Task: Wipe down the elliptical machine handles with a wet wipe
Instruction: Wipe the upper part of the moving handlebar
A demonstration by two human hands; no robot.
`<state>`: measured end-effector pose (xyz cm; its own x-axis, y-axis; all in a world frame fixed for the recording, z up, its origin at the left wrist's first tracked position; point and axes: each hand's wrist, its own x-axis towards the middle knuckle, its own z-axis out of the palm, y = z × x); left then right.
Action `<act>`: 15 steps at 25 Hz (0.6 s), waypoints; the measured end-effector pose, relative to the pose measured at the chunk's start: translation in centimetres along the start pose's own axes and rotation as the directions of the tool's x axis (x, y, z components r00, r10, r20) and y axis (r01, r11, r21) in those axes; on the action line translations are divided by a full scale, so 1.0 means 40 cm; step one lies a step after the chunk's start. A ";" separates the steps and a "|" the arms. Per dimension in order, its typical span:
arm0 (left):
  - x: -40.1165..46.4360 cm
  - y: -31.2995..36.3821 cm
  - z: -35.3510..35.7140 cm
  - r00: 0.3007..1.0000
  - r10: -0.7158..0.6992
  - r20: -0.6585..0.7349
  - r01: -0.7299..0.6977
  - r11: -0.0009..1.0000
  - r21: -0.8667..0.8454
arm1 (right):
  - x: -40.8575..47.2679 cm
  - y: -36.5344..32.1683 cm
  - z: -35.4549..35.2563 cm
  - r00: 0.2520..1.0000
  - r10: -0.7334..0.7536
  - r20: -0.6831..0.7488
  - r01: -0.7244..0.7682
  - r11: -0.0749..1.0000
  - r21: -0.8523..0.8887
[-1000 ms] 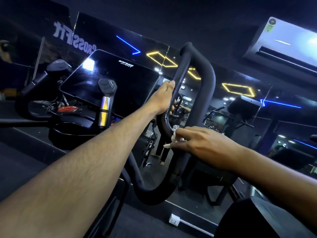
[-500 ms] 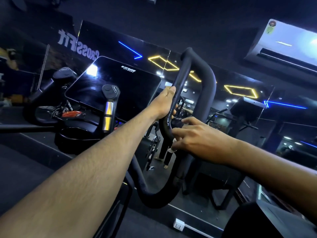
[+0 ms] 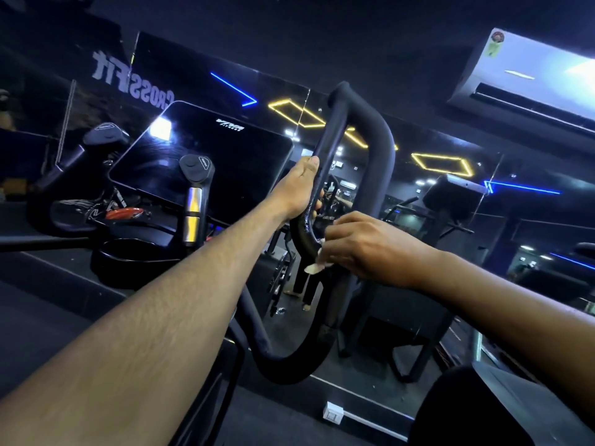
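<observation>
Left hand (image 3: 297, 191) grips the inner bar of the looped black handle (image 3: 376, 149), fingers curled round it from the near side, thumb lying up along the bar. Arm extended from lower left.

Right hand (image 3: 363, 244) sits just below the left on the same bar, at the curved section. Its fingers are bent and pinch a white wipe (image 3: 317, 263) against the handle; a crumpled corner of the wipe hangs below the fingertips. Most of the wipe is hidden under the hand. The bar between the two hands shows a wet sheen.

The handle forms a tall closed loop, rising above both hands and sweeping down to a rounded bend near bottom centre.

Left of the handle: the dark console screen (image 3: 206, 156), switched off, tilted, reflecting a light patch. In front of it stands a short grip (image 3: 194, 188) with a metal sensor band; a second grip (image 3: 103, 136) lies further left.

Behind: a mirrored wall (image 3: 434, 201) reflecting yellow and blue ceiling light strips and gym machines. An air conditioner (image 3: 531, 78) is mounted upper right. A white socket (image 3: 333, 413) sits at the base of the wall.
</observation>
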<state>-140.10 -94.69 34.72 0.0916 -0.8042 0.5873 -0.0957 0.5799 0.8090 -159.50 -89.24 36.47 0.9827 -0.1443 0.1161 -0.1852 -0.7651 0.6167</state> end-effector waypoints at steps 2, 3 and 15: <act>0.002 0.001 0.001 1.000 0.018 -0.010 -0.018 1.000 0.021 | 0.041 0.011 0.009 0.991 0.114 -0.073 -0.106 0.988 0.110; 0.003 0.000 0.001 1.000 0.022 -0.017 -0.021 0.999 0.024 | 0.055 0.012 0.013 0.981 0.169 -0.098 -0.148 0.971 0.187; 0.003 -0.013 0.001 0.999 0.042 -0.004 -0.042 0.999 0.021 | 0.053 0.035 0.019 0.972 0.214 -0.094 -0.185 0.950 0.250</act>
<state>-140.08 -95.10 34.36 0.0918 -0.7787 0.6206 -0.1199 0.6101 0.7832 -157.68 -91.08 36.99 0.9157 -0.2454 0.3183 -0.3583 -0.8571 0.3701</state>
